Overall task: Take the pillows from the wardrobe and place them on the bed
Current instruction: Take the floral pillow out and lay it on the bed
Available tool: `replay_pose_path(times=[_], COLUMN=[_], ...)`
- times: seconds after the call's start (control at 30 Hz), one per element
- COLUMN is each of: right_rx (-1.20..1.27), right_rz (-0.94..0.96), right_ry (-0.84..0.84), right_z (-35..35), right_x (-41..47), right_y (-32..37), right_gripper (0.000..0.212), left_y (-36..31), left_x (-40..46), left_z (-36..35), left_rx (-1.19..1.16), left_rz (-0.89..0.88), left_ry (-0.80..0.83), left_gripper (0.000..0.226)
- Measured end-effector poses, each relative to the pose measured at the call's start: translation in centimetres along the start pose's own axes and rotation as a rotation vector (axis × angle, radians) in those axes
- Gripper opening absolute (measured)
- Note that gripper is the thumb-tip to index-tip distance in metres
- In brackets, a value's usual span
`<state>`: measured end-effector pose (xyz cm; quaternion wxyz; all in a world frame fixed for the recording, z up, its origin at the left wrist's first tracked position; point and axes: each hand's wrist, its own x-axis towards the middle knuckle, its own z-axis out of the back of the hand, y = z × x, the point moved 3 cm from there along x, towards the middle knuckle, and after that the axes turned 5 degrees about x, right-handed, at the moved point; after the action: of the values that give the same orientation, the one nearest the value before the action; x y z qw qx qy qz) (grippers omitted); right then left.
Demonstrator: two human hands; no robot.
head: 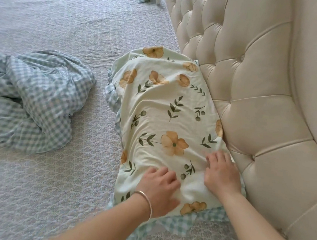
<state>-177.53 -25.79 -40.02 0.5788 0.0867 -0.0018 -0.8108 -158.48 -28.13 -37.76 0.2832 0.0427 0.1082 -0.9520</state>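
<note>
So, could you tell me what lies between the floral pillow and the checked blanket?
Only bare quilted bedspread separates the pillow from the blanket in the head view.

Pillow [165, 120]: lay along headboard [247, 80], 3 o'clock side of bed [66, 20].
Left hand [158, 189]: flat on it.
Right hand [219, 172]: flat on it.

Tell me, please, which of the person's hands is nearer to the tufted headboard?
The right. The right hand lies flat on the floral pillow at its headboard-side edge, almost against the headboard. The left hand presses the pillow's other side, further away.
</note>
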Motion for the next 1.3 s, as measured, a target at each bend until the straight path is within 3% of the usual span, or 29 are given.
replay_pose_path(times=[0.17, 0.27, 0.4, 0.57, 0.67, 0.77, 0.83, 0.93, 0.97, 1.0, 1.1, 1.2, 1.3], right_rx=[-0.090, -0.088, 0.211, 0.041, -0.141, -0.178, -0.083, 0.108, 0.142, 0.147, 0.130, 0.131, 0.172], right_rz=[0.081, 0.082, 0.055, 0.180, 0.218, 0.104, 0.039, -0.004, -0.015, -0.034, -0.105, -0.149, -0.190], right_ry=[0.159, 0.237, 0.317, 0.357, 0.557, 0.806, 0.709, 0.213, 0.122, 0.126, 0.384, 0.453, 0.331], right_z=[0.6, 1.2, 2.1, 2.0, 1.6, 1.7, 2.4, 3.4, 3.1, 2.6, -0.2, -0.2, 3.4], right_x=[0.1, 0.0, -1.2, -2.5, -3.4, -4.4, -3.7, -1.9, -1.6, -1.4, -1.8, -1.1, -0.2], right_y=[0.2, 0.4, 1.5, 3.6, 3.5, 2.9, 3.0, 3.2, 3.2, 3.3, 3.6, 3.7, 5.2], right_gripper=[0.012, 0.017, 0.035, 0.020, 0.026, 0.029, 0.027, 0.033, 0.042, 0.051, 0.063, 0.064, 0.060], left_y=[-0.9, -0.1, 0.0, -1.6, -3.2, -4.4, -4.4, -1.5, 0.1, 1.7, 4.6, 5.5, 6.7], left_x=[2.2, 2.6, 2.4, 1.7, 0.8, 0.0, 0.9, 2.3, 2.2, 1.9, 1.0, 1.0, 0.3], left_z=[0.8, 1.6, 2.2, 2.5, 2.0, 0.8, 1.4, 3.2, 3.0, 2.2, -0.1, 0.5, 3.3], left_rx=[0.069, -0.103, -0.214, -0.281, -0.295, -0.172, -0.127, -0.166, -0.132, -0.083, -0.005, -0.036, -0.068], left_rz=[0.061, 0.167, 0.223, 0.295, 0.169, 0.073, 0.063, 0.282, 0.360, 0.423, 0.450, 0.389, 0.404], left_ry=[0.249, 0.350, 0.311, 0.346, 0.497, 0.662, 0.549, 0.050, 0.007, 0.076, 0.345, 0.389, 0.299], left_gripper=[0.031, 0.026, 0.023, 0.024, 0.023, 0.024, 0.026, 0.034, 0.043, 0.053, 0.066, 0.067, 0.063])
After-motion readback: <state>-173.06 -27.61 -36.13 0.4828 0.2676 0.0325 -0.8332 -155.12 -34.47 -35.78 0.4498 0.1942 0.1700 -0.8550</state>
